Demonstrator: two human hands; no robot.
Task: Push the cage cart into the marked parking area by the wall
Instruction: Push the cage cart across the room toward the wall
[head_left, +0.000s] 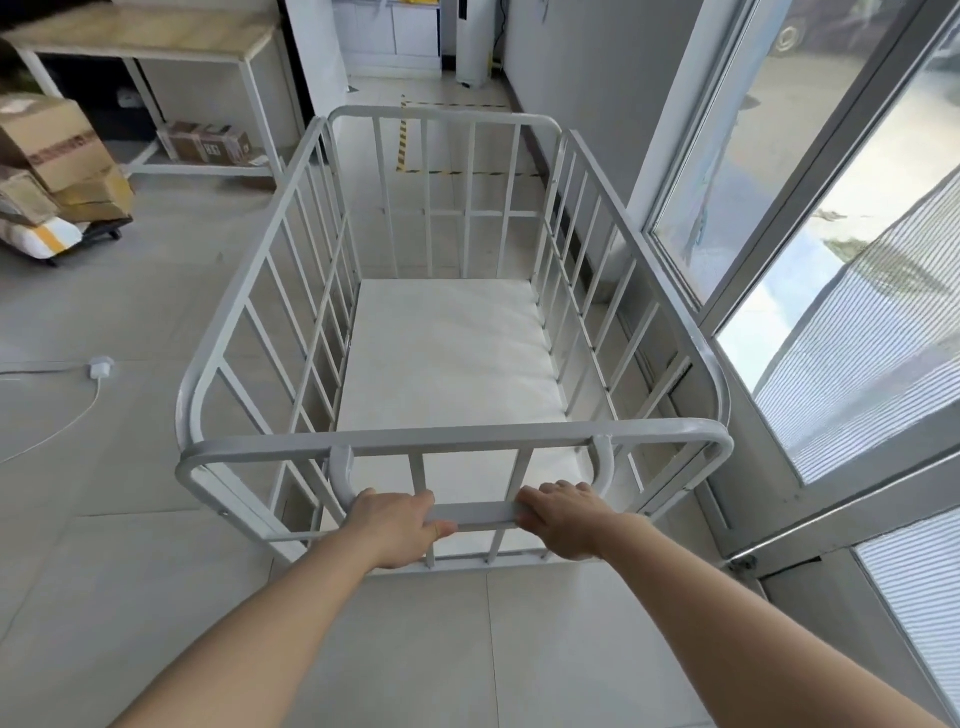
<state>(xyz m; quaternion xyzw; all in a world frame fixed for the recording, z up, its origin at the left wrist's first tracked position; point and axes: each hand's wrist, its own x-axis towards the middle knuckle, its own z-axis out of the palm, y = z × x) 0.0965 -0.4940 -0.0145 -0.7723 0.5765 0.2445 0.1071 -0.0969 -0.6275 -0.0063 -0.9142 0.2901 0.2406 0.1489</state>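
the empty white cage cart (452, 332) fills the centre of the frame, nose aimed at the yellow-black floor tape (402, 140) at upper centre, the likely parking area beside the wall (587, 104). left hand (397, 525) and right hand (563, 519) are both wrapped around the handle bar (475, 515) at lower centre, spaced apart, probably for straight steering.

Over at 10 o'clock there's a pile of cardboard boxes (54, 150) sitting on a small black dolly (104, 234), with a white bag (39, 241) squashed under them. Behind that, around 11, a white-framed table (150, 39) with another box (205, 143) on its lower rail. At 9 a white plug and cable (101, 368) lie on the floor tiles. Big glass window (841, 249) at 2 to 3 o'clock.
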